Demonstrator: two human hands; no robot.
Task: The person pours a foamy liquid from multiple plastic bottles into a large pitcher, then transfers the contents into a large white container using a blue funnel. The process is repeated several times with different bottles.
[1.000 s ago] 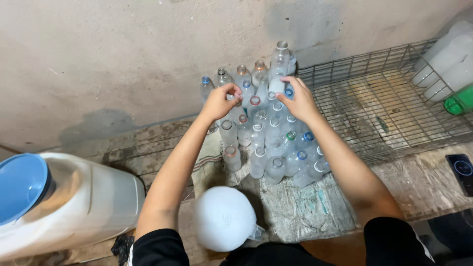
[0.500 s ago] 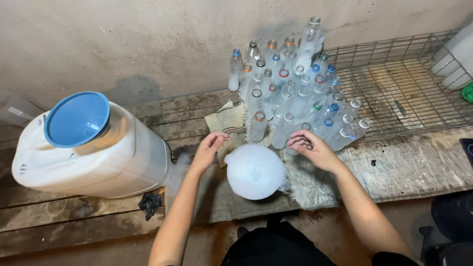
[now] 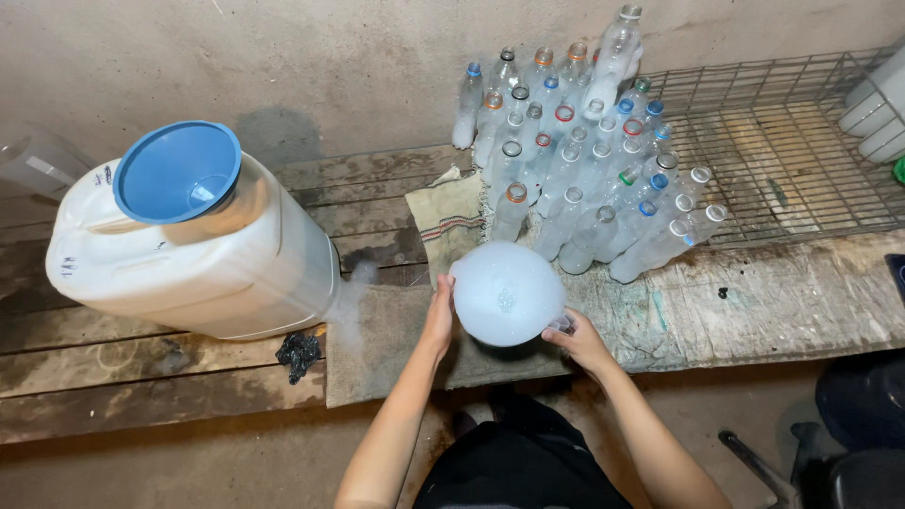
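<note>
Your two hands bracket a round, frosted white translucent plastic jug, seen from above, which sits low at the near edge of the table. Your left hand lies flat against the jug's left wall, fingers upward, its grip wide and pressing rather than wrapped around. Your right hand sits at the jug's lower right, grip narrowed on what looks like a clear handle there; how tightly it holds I cannot tell. The jug's surface is cloudy and smooth.

Under it lies a grey-brown coarse cloth, draped over the worn wooden plank table. To the left, a large white plastic jerrycan lies on its side with a blue plastic funnel at its mouth; a small black crumpled scrap rests just beside its base.

Farther back, a tight cluster of clear plastic bottles with coloured neck rings stands and leans against the rough grey concrete wall. To their right sits a rusty wire mesh rack.
</note>
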